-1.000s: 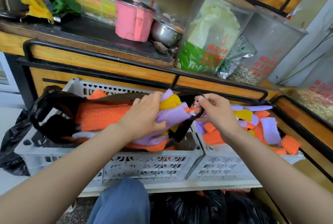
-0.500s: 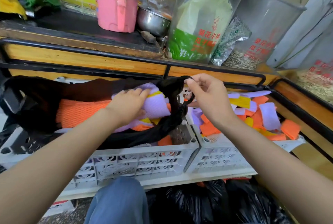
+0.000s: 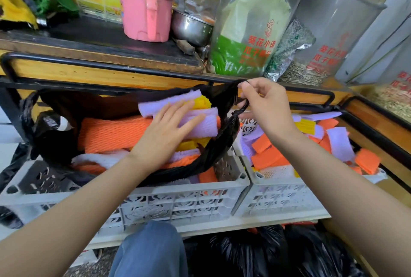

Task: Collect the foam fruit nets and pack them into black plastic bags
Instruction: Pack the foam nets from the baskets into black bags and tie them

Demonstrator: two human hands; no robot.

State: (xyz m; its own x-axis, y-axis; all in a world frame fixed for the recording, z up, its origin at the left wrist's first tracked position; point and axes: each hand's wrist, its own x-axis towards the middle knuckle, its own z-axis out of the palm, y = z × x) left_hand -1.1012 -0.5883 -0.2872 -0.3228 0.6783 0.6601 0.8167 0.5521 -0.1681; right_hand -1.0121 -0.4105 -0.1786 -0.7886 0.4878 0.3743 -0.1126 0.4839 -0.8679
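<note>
A black plastic bag (image 3: 213, 154) lies open in the left grey crate (image 3: 178, 205), filled with orange, purple and yellow foam fruit nets (image 3: 111, 132). My left hand (image 3: 164, 134) lies flat with straight fingers on the purple nets inside the bag's mouth. My right hand (image 3: 264, 107) pinches the bag's right handle and holds it up, just under the shelf rail. More loose foam nets (image 3: 333, 141) in the same colours fill the right grey crate (image 3: 278, 201).
A wooden shelf with a black rail (image 3: 111, 67) runs just above the crates. It carries a pink pot (image 3: 146, 9), a steel bowl (image 3: 191, 27) and clear seed bins (image 3: 251, 23). Full black bags (image 3: 266, 252) lie on the floor below. My knee in jeans (image 3: 149, 252) is close in front.
My left hand has let go of the bundle of nets and now lies flat on them deeper in the bag. My right hand has lifted the bag's handle higher.
</note>
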